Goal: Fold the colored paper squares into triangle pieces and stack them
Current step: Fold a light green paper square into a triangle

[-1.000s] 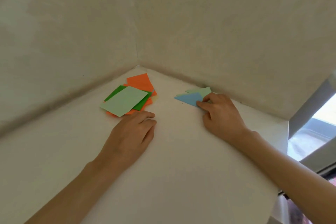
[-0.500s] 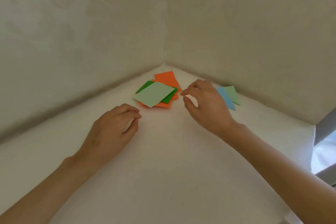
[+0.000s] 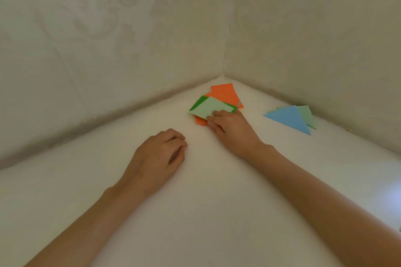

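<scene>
One change: right hand [image 3: 233, 134], fingers [image 3: 217, 113] now in a pinch on the light-green square [image 3: 208, 106]; left hand [image 3: 159, 154] loose, empty.

The light green sheet [image 3: 211, 109] on top is looking like thin matt paper, smooth and flat. The dark green sheet [image 3: 198, 102] and orange sheets [image 3: 224, 93] under it are showing the same dull finish. The blue triangle [image 3: 288, 118] and pale green triangle [image 3: 306, 115] are reading as that same paper, with crisp edges. The table [image 3: 217, 212] is coming across smooth, white and matt. The walls [image 3: 108, 28] are showing embossed swirly wallpaper, matt too.
</scene>
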